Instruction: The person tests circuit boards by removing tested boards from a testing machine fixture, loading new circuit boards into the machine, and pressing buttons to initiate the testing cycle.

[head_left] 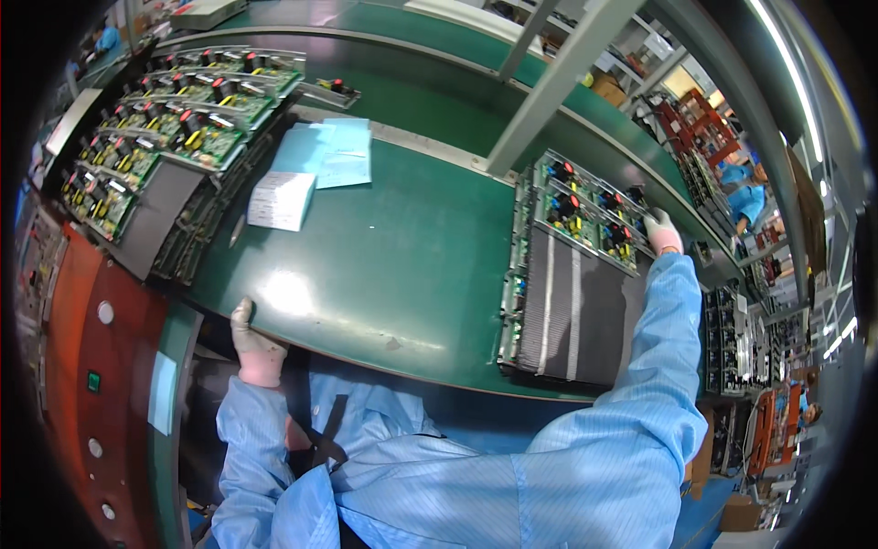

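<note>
My right hand (662, 231), in a pale glove, reaches to the far right of the bench. Its fingers are closed at the edge of a circuit board (590, 206) with black and red-topped cylinders and yellow parts. That board lies on top of a stack of boards and dark grey sheets (585, 311); the fingertips are partly hidden. My left hand (258, 352), also gloved, is at the front edge of the green workbench (421, 265). One finger stretches up there, holding nothing that I can see, while the others are partly hidden.
At the left stands a large stack of circuit boards (174, 119), with a dark sheet (160, 210) on its near side. Light blue papers (343, 151) and a white slip (282, 199) lie beside it. A grey metal post (558, 87) rises behind the bench. An orange-red machine (91, 366) is at the left.
</note>
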Available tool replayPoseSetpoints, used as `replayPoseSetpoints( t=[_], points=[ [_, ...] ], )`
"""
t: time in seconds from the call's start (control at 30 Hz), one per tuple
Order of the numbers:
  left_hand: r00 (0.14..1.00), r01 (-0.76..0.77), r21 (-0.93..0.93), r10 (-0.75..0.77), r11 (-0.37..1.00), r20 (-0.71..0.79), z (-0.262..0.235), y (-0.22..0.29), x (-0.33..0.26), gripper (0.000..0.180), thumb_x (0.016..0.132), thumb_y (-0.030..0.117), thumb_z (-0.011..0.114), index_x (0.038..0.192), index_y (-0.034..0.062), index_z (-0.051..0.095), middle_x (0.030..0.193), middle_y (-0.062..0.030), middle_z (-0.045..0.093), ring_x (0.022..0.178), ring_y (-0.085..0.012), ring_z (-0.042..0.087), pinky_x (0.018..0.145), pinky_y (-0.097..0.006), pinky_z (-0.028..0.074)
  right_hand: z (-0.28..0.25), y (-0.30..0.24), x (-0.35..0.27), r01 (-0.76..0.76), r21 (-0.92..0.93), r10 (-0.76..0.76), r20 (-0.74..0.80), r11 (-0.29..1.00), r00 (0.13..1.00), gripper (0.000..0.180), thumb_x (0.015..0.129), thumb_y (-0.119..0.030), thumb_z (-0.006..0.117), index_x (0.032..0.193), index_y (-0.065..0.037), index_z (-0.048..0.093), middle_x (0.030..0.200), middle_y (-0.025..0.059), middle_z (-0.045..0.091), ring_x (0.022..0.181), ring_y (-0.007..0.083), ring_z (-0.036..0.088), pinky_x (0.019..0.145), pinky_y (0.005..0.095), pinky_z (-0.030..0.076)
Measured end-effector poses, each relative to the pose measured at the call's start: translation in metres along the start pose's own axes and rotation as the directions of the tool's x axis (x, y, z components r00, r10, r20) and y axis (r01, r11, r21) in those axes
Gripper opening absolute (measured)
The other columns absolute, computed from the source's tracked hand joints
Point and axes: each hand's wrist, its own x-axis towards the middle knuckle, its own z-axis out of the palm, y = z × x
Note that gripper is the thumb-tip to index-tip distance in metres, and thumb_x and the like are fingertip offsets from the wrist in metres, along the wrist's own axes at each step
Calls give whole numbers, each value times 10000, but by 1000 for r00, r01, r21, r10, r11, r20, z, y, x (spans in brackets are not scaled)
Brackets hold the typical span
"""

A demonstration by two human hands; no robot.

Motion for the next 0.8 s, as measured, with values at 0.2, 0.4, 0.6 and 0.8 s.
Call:
replayPoseSetpoints(
  t=[0.2,0.4,0.6,0.8],
  points=[
    [990,51,-77,-60,996,-126,15,-23,5,323,931,194,631,1204,20,626,1146,-126,684,1008,-233,655,959,-359,497,-43,-116,-8,316,249,-252,-256,915,933,342,989,-280,538,1267,-138,679,1063,61,748,866,253,668,773,337,529],
    [987,110,-98,-120,989,-104,2,-11,-4,358,953,229,653,1224,-2,616,1222,-167,657,1102,-268,625,1008,-386,479,-38,-417,-203,643,567,-780,-1,515,626,315,1003,-276,572,1236,-109,704,1066,32,710,888,126,600,799,252,486],
    [982,180,404,-188,897,-21,-24,40,-68,564,987,308,651,1403,-43,502,1328,-267,606,1225,-370,614,1108,-460,446,16,-562,-276,634,668,-895,111,389,433,466,1005,-406,560,1304,-55,625,1098,112,682,900,191,619,737,312,518],
    [990,-95,699,-3,709,138,-33,102,-151,545,1005,338,615,1410,-15,525,1342,-218,616,1232,-353,614,1092,-441,456,32,-583,-268,790,505,-906,-38,347,422,508,984,-374,551,1339,-18,624,1240,159,691,972,262,674,845,329,541]
  ],
)
